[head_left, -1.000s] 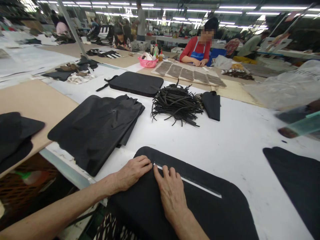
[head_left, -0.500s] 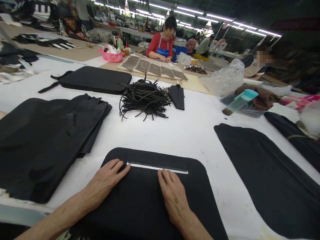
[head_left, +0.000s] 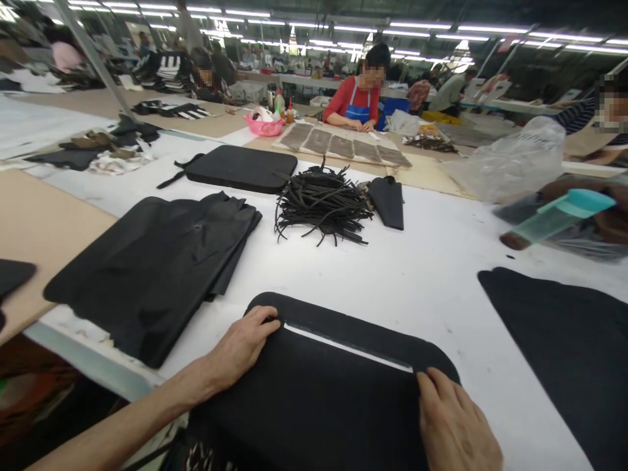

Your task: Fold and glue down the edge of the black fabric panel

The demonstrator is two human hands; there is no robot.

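A black fabric panel (head_left: 324,399) with rounded corners and a long narrow slit (head_left: 348,348) lies on the white table (head_left: 422,275) in front of me. My left hand (head_left: 243,347) rests flat on the panel at the slit's left end, fingers stretched out. At the slit's right end my right hand (head_left: 454,425) presses flat on the same panel, fingers together and extended. Neither hand holds anything.
A stack of black fabric pieces (head_left: 152,261) lies to the left, a heap of black straps (head_left: 321,203) and a black pad (head_left: 240,168) farther back. Another black panel (head_left: 564,340) is at the right, beside a teal-capped bottle (head_left: 559,219). People work at the far tables.
My right hand has slid along the slit from its middle to its right end. My left hand stays at the left end. The camera view has shifted.
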